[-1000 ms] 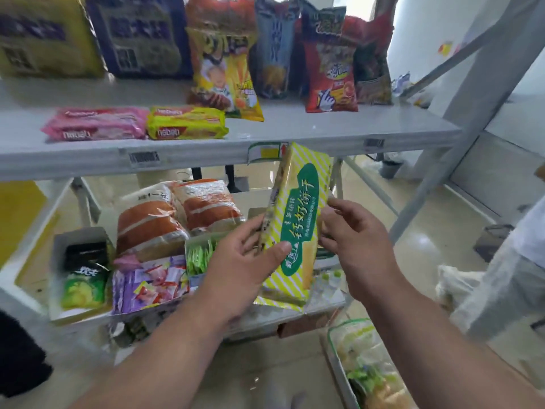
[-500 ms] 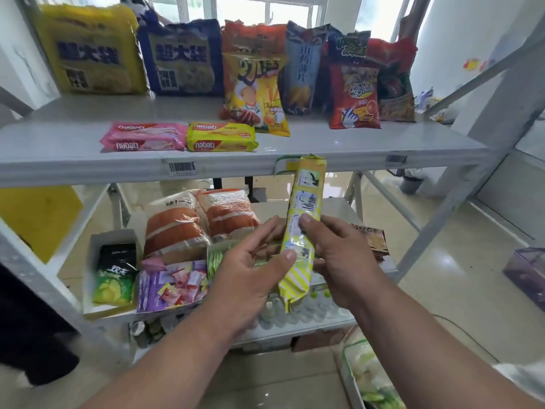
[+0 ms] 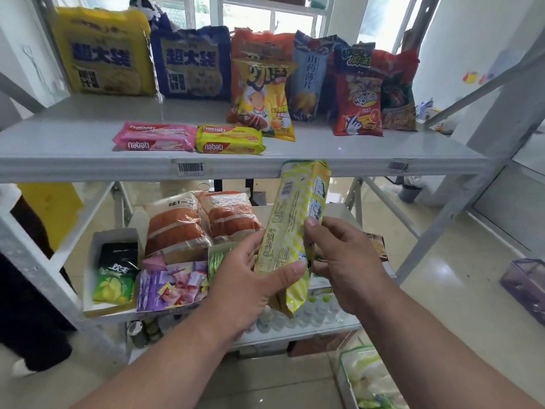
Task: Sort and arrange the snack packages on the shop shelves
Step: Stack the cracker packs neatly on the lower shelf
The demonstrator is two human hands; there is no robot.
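Note:
A long yellow-striped biscuit package (image 3: 295, 228) stands nearly upright in front of the shelves, its back label facing me. My left hand (image 3: 250, 278) grips its lower part, thumb across the front. My right hand (image 3: 342, 261) pinches its right edge with the thumb near the middle. On the upper shelf (image 3: 73, 149) lie a pink wafer pack (image 3: 154, 137) and a yellow wafer pack (image 3: 230, 140), side by side. Behind them stand chip bags (image 3: 262, 98) and two large noodle bags (image 3: 103, 51).
The lower shelf (image 3: 295, 335) holds two orange bread bags (image 3: 177, 228), a box with a green-black bag (image 3: 116, 273), purple candy packs (image 3: 171, 284) and small bottles. A bin of goods (image 3: 368, 379) sits on the floor at lower right. Slanted metal braces (image 3: 442, 214) stand to the right.
The package has turned in my hands from its green front face to its edge and then to its back label. The view has shifted upward, showing more of the upper shelf.

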